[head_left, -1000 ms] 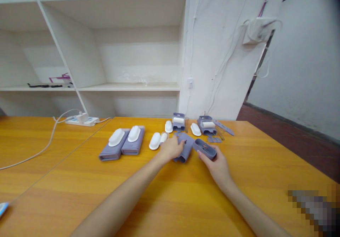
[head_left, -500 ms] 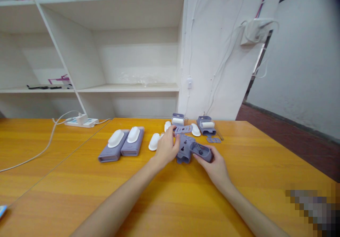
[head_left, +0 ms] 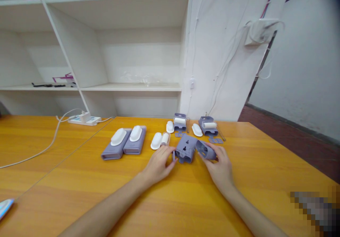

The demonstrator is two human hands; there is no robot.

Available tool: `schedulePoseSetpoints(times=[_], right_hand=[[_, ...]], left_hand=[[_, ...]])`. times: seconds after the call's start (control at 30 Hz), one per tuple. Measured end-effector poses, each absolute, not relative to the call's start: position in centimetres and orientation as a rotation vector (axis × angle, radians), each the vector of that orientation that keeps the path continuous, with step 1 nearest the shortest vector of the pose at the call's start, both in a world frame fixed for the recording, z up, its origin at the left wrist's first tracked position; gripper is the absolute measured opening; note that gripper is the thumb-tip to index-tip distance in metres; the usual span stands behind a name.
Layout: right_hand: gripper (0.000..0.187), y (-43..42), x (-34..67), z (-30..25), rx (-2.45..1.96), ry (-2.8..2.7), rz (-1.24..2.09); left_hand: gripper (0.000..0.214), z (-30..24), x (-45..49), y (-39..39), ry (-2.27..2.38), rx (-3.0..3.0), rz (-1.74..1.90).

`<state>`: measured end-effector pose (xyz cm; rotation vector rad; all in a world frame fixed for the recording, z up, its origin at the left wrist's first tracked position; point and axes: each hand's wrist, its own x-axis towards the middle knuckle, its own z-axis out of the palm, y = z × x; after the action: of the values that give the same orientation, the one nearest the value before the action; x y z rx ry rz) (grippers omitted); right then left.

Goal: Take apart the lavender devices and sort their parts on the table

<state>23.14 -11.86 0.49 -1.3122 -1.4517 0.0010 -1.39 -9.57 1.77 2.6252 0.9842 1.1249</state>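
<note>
My left hand [head_left: 159,163] pinches a thin purple slotted strip [head_left: 174,155], seen nearly edge-on at the left side of a purple housing [head_left: 186,146]. That housing lies on the table with keyhole-shaped slots on its upper face. In my right hand [head_left: 220,163] is a hollow purple oval cup [head_left: 206,150], tilted so its opening faces the housing. Just beyond my left fingers lie a white ribbed oval cap [head_left: 156,140] and a white roller [head_left: 165,137] in a clear part.
Two purple cases with white tops [head_left: 114,147] [head_left: 135,142] stand to the left. At the back are two purple housings with white rollers [head_left: 180,121] [head_left: 209,125], white caps [head_left: 197,130] and flat slotted pieces [head_left: 215,140]. A power strip [head_left: 86,119] with cables lies far left.
My left hand has brought the slotted strip down and toward me, from above the housing to its left side. My right hand has turned the oval cup, so less of its inside shows.
</note>
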Motion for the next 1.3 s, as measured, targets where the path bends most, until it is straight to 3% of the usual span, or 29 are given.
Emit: schedulePoseSetpoints(times=[0.57,0.9,1.0,1.13,1.3], right_hand=[[0.039,-10.6,25.7,0.0,-1.299,-1.562,-0.200],[0.040,-11.3,25.4,0.7,-1.188,-1.550,-0.329],[0.039,-11.2,25.4,0.7,-1.192,-1.514,-0.334],[0.039,-11.2,25.3,0.5,-1.214,-1.500,-0.315],[0.042,-11.2,25.2,0.3,-1.232,-1.554,-0.307]], left_hand=[[0.029,1.1,-1.9,-8.7,1.100,2.319,1.233],[0.066,2.3,-1.0,-9.0,0.895,1.421,1.004],[0.054,1.9,-1.5,-8.8,1.030,1.601,1.029],[0.039,1.4,-2.0,-9.1,1.351,2.308,0.984],[0.067,1.1,-2.1,-9.2,1.550,2.643,1.025]])
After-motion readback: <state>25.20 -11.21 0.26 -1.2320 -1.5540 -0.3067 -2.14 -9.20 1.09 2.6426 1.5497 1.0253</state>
